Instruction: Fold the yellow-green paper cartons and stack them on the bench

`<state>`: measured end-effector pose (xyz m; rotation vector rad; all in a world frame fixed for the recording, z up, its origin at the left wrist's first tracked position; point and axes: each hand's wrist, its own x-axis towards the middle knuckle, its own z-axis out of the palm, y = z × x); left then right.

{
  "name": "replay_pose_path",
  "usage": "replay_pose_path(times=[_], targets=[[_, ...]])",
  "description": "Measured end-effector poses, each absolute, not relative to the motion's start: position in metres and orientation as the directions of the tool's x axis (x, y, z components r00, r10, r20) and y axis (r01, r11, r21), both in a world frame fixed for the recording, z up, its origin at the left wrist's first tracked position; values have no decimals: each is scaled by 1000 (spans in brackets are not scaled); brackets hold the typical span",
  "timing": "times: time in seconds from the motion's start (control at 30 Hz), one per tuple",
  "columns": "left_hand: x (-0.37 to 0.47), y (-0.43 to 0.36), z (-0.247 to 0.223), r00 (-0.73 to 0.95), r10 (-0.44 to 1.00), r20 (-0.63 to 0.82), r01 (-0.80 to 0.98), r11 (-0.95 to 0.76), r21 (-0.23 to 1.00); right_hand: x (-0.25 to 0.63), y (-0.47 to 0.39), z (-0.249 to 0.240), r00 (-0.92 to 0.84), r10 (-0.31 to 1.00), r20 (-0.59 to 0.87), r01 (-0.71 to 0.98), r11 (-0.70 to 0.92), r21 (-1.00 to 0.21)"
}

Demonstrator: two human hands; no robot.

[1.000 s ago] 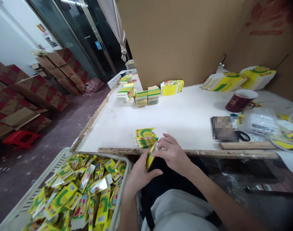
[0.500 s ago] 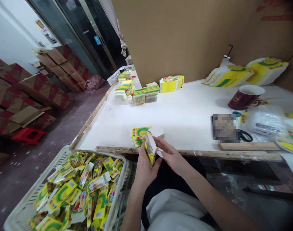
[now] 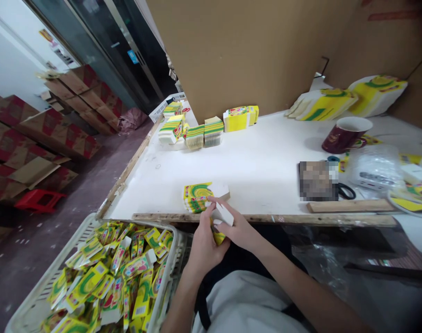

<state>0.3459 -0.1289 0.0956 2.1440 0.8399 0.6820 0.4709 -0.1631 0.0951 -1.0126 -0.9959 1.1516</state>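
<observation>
A small yellow carton [image 3: 218,237] with white inner flaps is between my hands at the table's front edge. My left hand [image 3: 206,240] is wrapped round its body from the left. The fingers of my right hand [image 3: 239,230] pinch a white flap at its upper end. Just beyond my hands, a stack of flat yellow and green cartons [image 3: 198,196] lies on the white table [image 3: 259,169], its white end pointing right. Part of the held carton is hidden by my fingers.
A pale crate [image 3: 174,259] full of yellow cartons stands at the lower left. Carton stacks [image 3: 214,132] line the cardboard wall [image 3: 252,55]. On the right are a maroon mug [image 3: 343,136], black-handled scissors [image 3: 346,191], a plastic-wrapped object [image 3: 375,169] and a wooden strip [image 3: 350,206].
My right hand has moved in closer over the carton's upper end, and its white flap is now between my fingers. The whole view has shifted slightly.
</observation>
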Motion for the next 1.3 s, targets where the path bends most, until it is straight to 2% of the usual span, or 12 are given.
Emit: replay_pose_path(times=[0.13, 0.27, 0.4, 0.53, 0.67, 0.77, 0.83, 0.93, 1.03, 1.17, 1.3], targets=[[343, -128, 102, 642, 735, 218, 385, -555, 738, 460, -163, 87, 107, 993, -47, -463, 8, -886], [340, -127, 105, 606, 771, 194, 443, -530, 724, 454, -162, 82, 140, 989, -47, -528, 34, -848], [337, -125, 102, 601, 799, 37, 473, -392, 789, 448, -165, 79, 158, 986, 50, -361, 105, -927], [333, -121, 98, 660, 750, 42, 412, -408, 815, 442, -168, 76, 79, 992, 103, -155, 114, -981], [332, -125, 95, 617, 787, 22, 412, -346, 843, 446, -161, 70, 135, 989, 66, -168, 89, -982], [329, -129, 91, 569, 820, 69, 498, -409, 765, 451, -156, 66, 214, 976, 48, -213, 94, -973], [325, -130, 90, 571, 815, 102, 510, -449, 734, 452, -157, 65, 223, 969, 102, -133, 134, -982], [318, -126, 91, 572, 815, 88, 481, -421, 769, 449, -162, 67, 49, 973, 225, 121, 218, -968], [308, -121, 93, 564, 826, 11, 513, -360, 779, 450, -166, 76, -126, 968, 216, 271, 243, -931], [296, -114, 94, 599, 794, -103, 594, -355, 722, 460, -168, 91, -264, 944, 199, 320, 280, -905], [292, -106, 99, 608, 763, -221, 684, -361, 634, 464, -168, 96, -315, 924, 216, 275, 306, -911]])
